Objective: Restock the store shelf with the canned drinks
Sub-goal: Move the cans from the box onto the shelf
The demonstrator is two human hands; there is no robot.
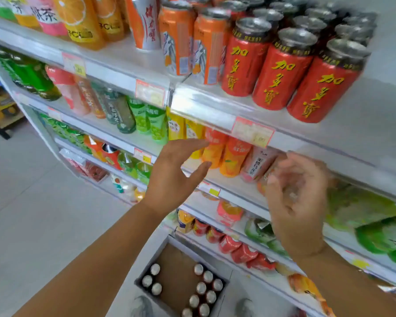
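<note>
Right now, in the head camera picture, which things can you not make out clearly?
1. Right hand: motion blur, head view; whether it holds anything is unclear.
2. Price tag: print too blurred to read.
3. Carton: cut by the bottom edge; can count unknown.
4. Rear red cans: hidden behind front ones.
</note>
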